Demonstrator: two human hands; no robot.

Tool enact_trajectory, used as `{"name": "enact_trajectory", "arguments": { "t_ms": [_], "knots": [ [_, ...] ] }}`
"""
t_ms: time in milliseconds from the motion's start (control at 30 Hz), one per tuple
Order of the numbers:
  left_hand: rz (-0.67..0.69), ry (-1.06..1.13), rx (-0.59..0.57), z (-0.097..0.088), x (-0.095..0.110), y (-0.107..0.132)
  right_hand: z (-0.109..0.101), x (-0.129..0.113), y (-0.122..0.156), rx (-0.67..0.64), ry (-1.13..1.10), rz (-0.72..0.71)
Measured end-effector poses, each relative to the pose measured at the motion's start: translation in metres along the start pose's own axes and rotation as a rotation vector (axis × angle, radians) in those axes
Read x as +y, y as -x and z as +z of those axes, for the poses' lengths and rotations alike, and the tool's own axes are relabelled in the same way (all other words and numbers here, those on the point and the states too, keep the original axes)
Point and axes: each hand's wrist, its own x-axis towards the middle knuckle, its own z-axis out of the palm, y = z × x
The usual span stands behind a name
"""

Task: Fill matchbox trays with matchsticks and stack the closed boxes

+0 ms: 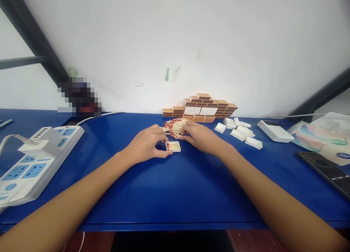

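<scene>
A small white matchbox tray (pixel 173 146) with red-tipped matches in it lies on the blue table (pixel 175 193). My left hand (pixel 146 144) curls around its left side, thumb and fingers touching the tray. My right hand (pixel 198 136) rests just right of it, fingers pinched at the edge of a loose pile of matches (pixel 175 126) behind the tray. A stack of brown matchboxes (pixel 202 108) stands against the wall behind the pile. Several empty white trays (pixel 240 132) lie to the right.
A large white power strip (pixel 32 161) with a plug sits at the left. A white device (pixel 275 131), a printed plastic bag (pixel 319 137) and a dark phone (pixel 326 171) lie at the right. A pixelated dark object (pixel 80 97) stands by the wall.
</scene>
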Motion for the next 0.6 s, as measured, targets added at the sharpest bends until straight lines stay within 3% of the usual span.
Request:
{"name": "enact_trajectory", "arguments": {
  "t_ms": [167, 367, 600],
  "knots": [
    [-0.015, 0.001, -0.006, 0.0, 0.0, 0.0, -0.002, -0.009, 0.002, 0.052, -0.043, -0.048],
    [-0.005, 0.004, -0.006, 0.0, 0.0, -0.001, 0.003, -0.014, -0.002, -0.007, -0.007, -0.018],
    [0.0, -0.006, -0.008, 0.0, 0.001, -0.001, -0.005, -0.005, 0.002, -0.059, -0.059, 0.004]
  ]
}}
